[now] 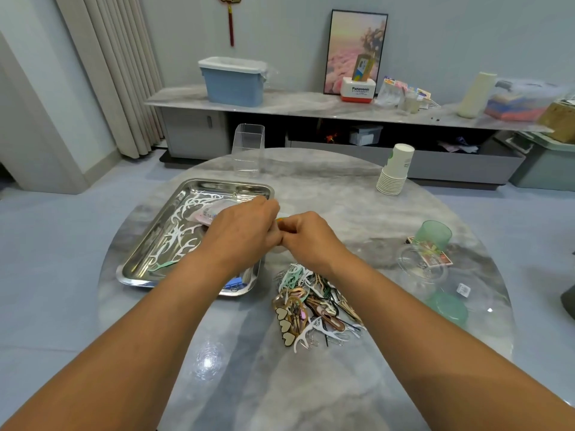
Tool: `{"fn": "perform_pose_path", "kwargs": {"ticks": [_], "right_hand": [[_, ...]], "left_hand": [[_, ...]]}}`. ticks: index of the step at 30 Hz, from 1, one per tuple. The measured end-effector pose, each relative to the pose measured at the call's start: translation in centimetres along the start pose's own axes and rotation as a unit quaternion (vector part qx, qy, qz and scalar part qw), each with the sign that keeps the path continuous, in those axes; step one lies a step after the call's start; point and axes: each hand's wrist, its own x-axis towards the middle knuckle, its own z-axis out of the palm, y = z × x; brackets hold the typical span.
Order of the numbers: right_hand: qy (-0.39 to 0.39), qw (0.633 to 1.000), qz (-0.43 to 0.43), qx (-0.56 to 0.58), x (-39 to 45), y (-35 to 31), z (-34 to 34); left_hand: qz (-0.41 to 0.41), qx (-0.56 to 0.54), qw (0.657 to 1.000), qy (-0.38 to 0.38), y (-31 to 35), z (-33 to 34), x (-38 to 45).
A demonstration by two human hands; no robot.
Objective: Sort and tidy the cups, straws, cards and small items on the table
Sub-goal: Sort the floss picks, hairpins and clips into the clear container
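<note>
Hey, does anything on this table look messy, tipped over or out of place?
Yes. A tangled heap of hair clips and floss picks lies loose on the table beside the tray, unsorted. At the right, a clear cup lies on its side over some cards.

Grey-veined marble table [311, 384], shiny silver tray [137, 275], white paper cups [395, 172], translucent green cup [433, 234], possibly orange-tipped item [281, 219].

Glossy marble-look table [311, 384], mirror-bright metal tray [137, 259], stacked paper cups [396, 172].
</note>
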Motion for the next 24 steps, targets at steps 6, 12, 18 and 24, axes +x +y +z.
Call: {"fn": "perform_pose_path", "kwargs": {"ticks": [6, 12, 18, 24], "right_hand": [[0.175, 0.983, 0.031, -0.050, 0.4, 0.8, -0.9], [0.086, 0.983, 0.010, 0.160, 0.9, 0.7, -1.5], [0.135, 0.920, 0.030, 0.367, 1.5, -1.0, -3.2], [0.092, 0.948, -0.014, 0.306, 1.5, -1.8, -5.6]], "left_hand": [[0.044, -0.039, 0.998, 0.011, -0.5, -0.5, 0.1], [0.074, -0.067, 0.995, 0.015, -0.2, -1.1, 0.1], [0.063, -0.210, 0.975, 0.038, -2.4, -2.8, 0.2], [-0.035, -0.468, 0.881, 0.065, -2.9, -2.6, 0.3]]}}
